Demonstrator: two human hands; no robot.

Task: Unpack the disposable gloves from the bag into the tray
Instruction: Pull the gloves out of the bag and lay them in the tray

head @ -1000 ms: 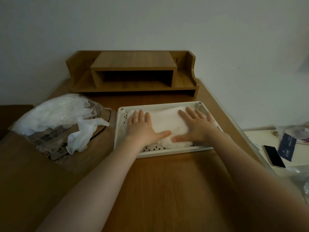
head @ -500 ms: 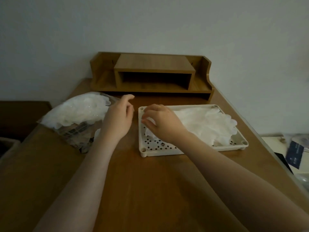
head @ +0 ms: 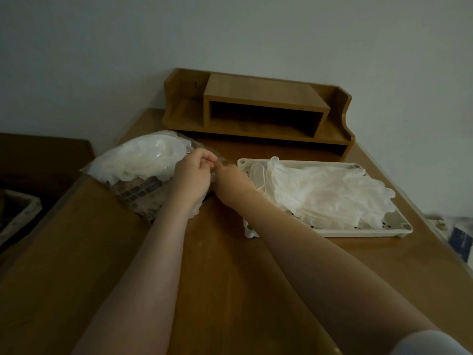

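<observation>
A clear plastic bag stuffed with white disposable gloves lies at the desk's left side. My left hand curls its fingers on the bag's right end, at its mouth. My right hand reaches across beside it and meets the same spot; its fingertips are hidden behind the left hand. To the right sits a white perforated tray holding a flat pile of white gloves. A loose glove tip shows under my left wrist.
A wooden desk shelf stands against the wall behind the bag and tray. The desk's left edge runs close by the bag, with a dark low surface beyond. Blue and white items lie past the right edge.
Both hands left the glove pile in the tray and moved left to the bag's mouth. The head turned left, so the tray now sits further right in view.
</observation>
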